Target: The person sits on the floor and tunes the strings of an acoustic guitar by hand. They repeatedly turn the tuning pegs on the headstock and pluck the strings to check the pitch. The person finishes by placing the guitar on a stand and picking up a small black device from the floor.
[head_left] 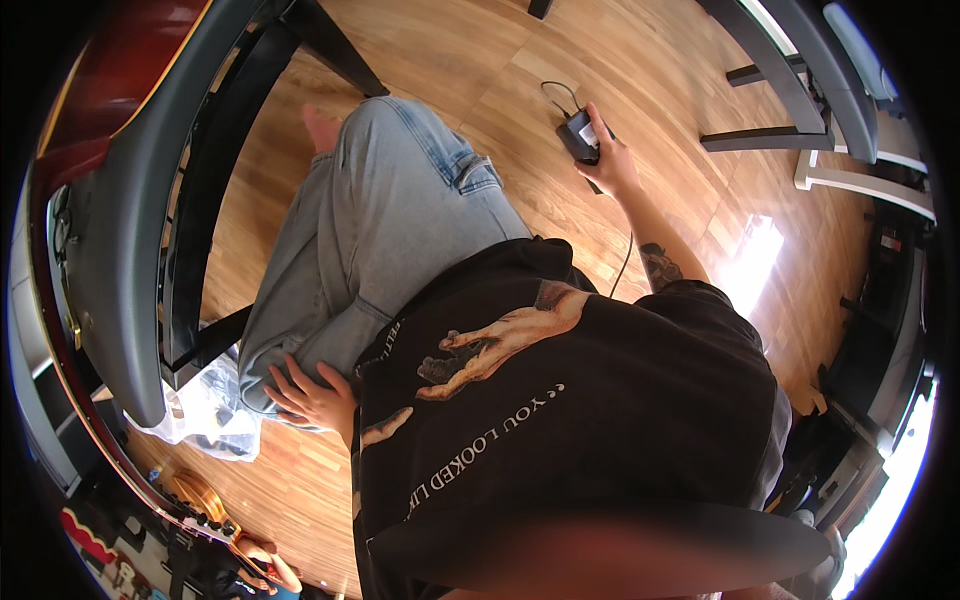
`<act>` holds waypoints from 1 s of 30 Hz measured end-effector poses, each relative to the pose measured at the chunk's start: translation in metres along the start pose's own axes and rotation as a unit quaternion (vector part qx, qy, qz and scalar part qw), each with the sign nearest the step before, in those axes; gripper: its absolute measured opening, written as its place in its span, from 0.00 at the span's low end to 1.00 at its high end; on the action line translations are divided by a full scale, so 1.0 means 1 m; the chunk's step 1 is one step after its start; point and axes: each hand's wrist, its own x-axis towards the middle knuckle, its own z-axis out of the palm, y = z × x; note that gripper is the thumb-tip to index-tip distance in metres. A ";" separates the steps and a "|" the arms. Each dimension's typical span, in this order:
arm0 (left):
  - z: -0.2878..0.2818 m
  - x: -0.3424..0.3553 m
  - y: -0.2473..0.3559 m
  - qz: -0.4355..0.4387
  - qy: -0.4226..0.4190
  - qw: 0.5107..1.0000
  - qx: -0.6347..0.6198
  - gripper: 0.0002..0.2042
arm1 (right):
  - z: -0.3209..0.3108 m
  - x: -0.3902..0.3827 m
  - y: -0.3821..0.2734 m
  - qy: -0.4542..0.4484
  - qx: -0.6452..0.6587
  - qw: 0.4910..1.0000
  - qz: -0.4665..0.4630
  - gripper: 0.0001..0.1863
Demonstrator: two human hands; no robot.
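My right hand [612,168] reaches out over the wood floor, its fingers closed around a black power adapter [575,138] with a pale label. A thin dark cable [558,88] loops from the adapter's far end. More black cord [629,262] runs beneath my right forearm toward my body. My left hand [316,398] rests with fingers spread on the leg of my light blue jeans [395,225], holding nothing. I sit on the floor with my legs folded to the left.
A black-framed seat with a grey cushion [120,270] stands close on my left, a glossy red, yellow-edged object [130,70] above it. Beneath lies a clear plastic bag [215,405]. A guitar [203,497] is at lower left; a dark chair [770,138] stands far right.
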 end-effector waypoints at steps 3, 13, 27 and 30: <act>-0.002 0.004 0.004 -0.001 -0.012 1.000 0.000 0.27 | -0.002 0.001 -0.004 0.022 0.064 0.998 0.020 0.66; -0.014 -0.004 -0.019 -0.061 0.060 0.985 -0.152 0.22 | -0.044 -0.004 -0.117 -0.047 0.547 0.836 -0.025 0.57; 0.031 -0.432 -0.140 -0.765 -0.071 0.616 0.176 0.17 | -0.090 -0.104 -0.314 -0.321 0.450 0.803 -0.225 0.58; 0.029 -0.444 -0.135 -0.687 -0.169 0.700 0.101 0.20 | -0.098 -0.136 -0.363 -0.362 0.404 0.800 -0.257 0.60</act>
